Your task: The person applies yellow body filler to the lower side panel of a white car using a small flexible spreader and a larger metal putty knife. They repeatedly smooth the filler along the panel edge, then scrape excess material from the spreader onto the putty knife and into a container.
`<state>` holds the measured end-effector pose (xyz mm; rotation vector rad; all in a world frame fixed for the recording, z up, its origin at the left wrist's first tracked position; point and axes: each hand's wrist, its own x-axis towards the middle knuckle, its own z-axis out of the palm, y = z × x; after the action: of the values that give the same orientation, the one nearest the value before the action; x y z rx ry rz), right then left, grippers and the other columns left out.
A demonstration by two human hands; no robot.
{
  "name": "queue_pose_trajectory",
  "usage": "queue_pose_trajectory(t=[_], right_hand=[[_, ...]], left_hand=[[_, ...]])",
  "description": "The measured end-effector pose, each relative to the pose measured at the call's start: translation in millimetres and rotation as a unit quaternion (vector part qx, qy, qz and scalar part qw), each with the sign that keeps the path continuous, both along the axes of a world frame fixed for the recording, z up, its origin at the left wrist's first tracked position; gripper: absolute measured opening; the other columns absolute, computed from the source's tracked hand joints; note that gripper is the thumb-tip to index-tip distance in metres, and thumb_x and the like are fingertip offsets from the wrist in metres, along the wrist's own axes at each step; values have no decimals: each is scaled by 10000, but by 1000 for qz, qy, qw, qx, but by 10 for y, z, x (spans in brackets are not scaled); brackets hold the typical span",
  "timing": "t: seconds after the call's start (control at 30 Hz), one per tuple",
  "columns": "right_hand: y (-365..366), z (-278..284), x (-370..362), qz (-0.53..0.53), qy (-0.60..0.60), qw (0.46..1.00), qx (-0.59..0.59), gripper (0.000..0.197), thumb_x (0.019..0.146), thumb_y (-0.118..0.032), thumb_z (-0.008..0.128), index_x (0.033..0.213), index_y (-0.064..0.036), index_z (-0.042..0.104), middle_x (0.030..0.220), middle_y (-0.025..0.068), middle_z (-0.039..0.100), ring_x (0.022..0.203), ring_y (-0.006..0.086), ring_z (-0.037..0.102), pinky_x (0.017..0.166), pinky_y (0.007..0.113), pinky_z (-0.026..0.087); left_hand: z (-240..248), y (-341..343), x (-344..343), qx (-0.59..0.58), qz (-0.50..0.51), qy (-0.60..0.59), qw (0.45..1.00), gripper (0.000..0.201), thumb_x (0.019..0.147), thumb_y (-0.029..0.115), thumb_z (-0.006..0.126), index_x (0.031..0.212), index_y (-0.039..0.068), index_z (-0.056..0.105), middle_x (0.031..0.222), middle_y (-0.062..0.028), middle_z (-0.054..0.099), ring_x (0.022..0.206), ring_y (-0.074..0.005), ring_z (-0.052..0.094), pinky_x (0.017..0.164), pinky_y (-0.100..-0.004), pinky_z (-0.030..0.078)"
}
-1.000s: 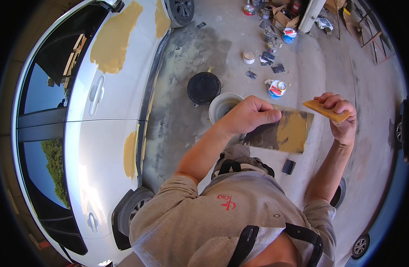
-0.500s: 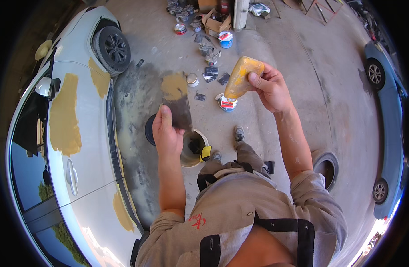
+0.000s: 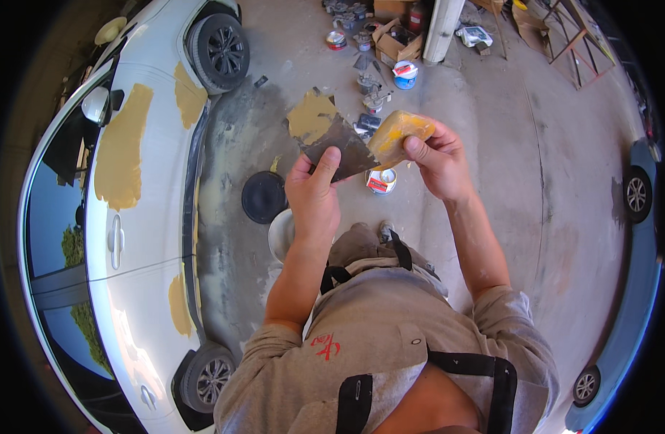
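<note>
My left hand is closed on a dark flat mixing board, thumb on top. A patch of tan body filler covers its far left part. Pinched between the thumb and fingers of my right hand is a yellow, filler-stained spreader. Its lower left edge meets or overlaps the board's right corner; whether they press together I cannot tell. To my left stands a white car with tan filler patches on its doors and fender.
By my feet are a black round lid, a pale bucket partly behind my left arm, and a paint can. Farther off lie several cans, a blue-and-white tin and a cardboard box beside a post. A blue car stands at right.
My hands have come together: the board has moved right and turned, and the spreader has gone from apart to its right corner. The whole view has shifted, showing more of the white car.
</note>
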<state>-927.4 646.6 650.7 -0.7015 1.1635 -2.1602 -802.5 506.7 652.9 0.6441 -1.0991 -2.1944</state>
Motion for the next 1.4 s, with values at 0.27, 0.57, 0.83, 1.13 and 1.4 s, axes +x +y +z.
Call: queue_pose_trajectory(t=[0.27,0.57,0.83,1.13,1.4], right_hand=[[-174,48,-246,84,61,994,44,297,871,-64,626,1157,5,581,1002,82,656,901,141,622,799,299,522],[-1038,5,-608,44,71,991,103,249,895,-75,595,1125,20,585,945,50,658,826,111,624,741,267,514],[-2222,-27,-919,70,100,989,85,301,905,-126,594,1166,23,567,968,68,650,850,142,631,765,298,533],[-3398,-44,-1151,132,141,968,157,260,893,-77,599,1134,19,597,928,66,656,805,106,618,711,265,519],[-3952,39,-1381,126,66,982,124,240,902,-111,588,1112,6,603,912,61,658,788,114,629,696,265,521]], left_hand=[[5,-97,-180,-22,76,26,997,140,853,122,661,962,66,594,956,-26,633,861,-145,614,772,-370,527],[-259,-925,-450,-64,145,50,986,162,854,108,660,977,29,590,979,-59,633,868,-160,611,824,-364,515],[-487,-2016,-908,-71,182,41,980,157,860,76,647,1000,21,607,993,-60,637,886,-146,603,823,-316,507],[-290,-3231,-1154,-87,227,40,969,159,861,91,645,995,13,610,988,-62,639,887,-150,604,823,-309,502],[-340,-3695,-1155,-31,184,5,982,182,856,114,664,997,9,616,987,-43,633,849,-114,582,788,-268,477]])
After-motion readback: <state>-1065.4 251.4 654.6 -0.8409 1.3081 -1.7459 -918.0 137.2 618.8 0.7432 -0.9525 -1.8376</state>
